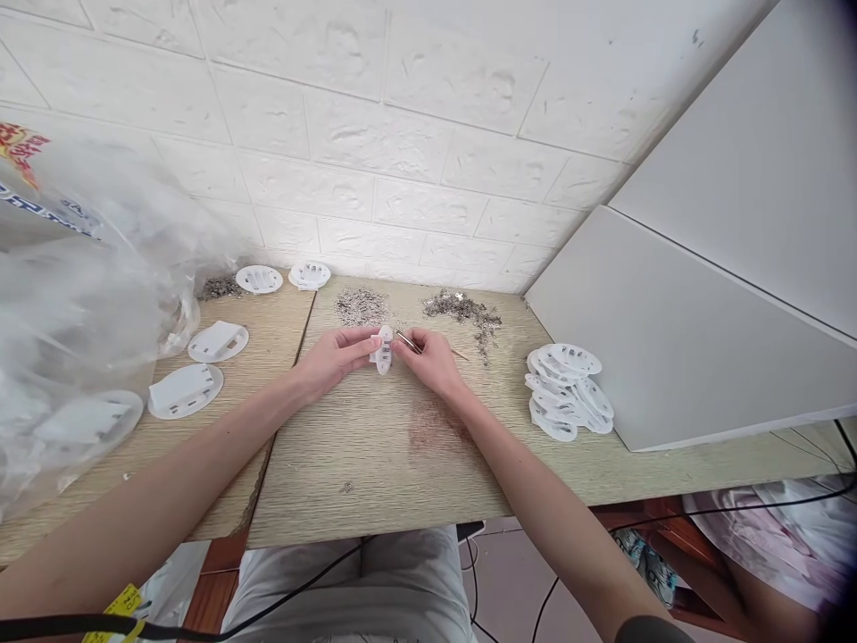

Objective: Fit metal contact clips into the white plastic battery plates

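Note:
Near the middle of the wooden table point(321, 482), my left hand point(338, 357) grips a white oval plastic piece point(384, 353) with small metal parts on its face. The piece is tilted up on edge. My right hand point(429, 359) is closed around a thin metal tool point(408, 341), its fingers at the right side of the piece. A pointed wooden-coloured tip shows past the right hand. Just behind the hands lie a pile of tiny silvery parts point(361, 306) and a second, darker pile of metal parts point(459, 306).
A stack of white oval pieces point(569, 393) stands at the right, beside a grey-white panel point(703, 339). More white pieces point(186, 390) lie at the left by a large clear plastic bag point(87, 295). A white brick-pattern wall point(402, 134) rises behind. Another person's legs show at lower right.

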Available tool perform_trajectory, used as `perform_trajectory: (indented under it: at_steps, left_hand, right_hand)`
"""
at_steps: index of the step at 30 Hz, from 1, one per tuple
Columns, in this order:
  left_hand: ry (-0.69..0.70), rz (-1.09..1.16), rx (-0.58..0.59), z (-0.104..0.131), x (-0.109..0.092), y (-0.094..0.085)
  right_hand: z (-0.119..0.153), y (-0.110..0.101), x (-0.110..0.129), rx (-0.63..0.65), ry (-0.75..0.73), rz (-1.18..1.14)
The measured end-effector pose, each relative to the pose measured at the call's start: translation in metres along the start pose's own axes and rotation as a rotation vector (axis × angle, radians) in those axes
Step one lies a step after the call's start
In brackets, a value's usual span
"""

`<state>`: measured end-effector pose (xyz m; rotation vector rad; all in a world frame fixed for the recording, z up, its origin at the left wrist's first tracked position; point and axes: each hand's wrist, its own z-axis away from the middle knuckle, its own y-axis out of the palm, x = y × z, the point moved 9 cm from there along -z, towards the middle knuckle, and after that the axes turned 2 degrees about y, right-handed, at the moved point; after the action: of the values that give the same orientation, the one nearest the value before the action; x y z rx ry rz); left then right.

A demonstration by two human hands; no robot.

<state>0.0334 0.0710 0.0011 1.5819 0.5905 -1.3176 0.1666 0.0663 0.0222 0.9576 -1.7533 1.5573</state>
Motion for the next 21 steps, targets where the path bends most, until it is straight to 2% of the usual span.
perform_trajectory:
  at_steps: [9,21]
  left_hand:
    - [0.014,-0.041,0.017,0.0009,-0.0019,0.0033]
    - [0.019,-0.002,0.051,0.0003,-0.0017,0.0059]
  right_hand:
    - [0.0002,0.0012,-0.002,-0.043,0.044,-0.017]
    - [-0.0011,0.0043,-0.0039,-0.005,0.033,-0.141]
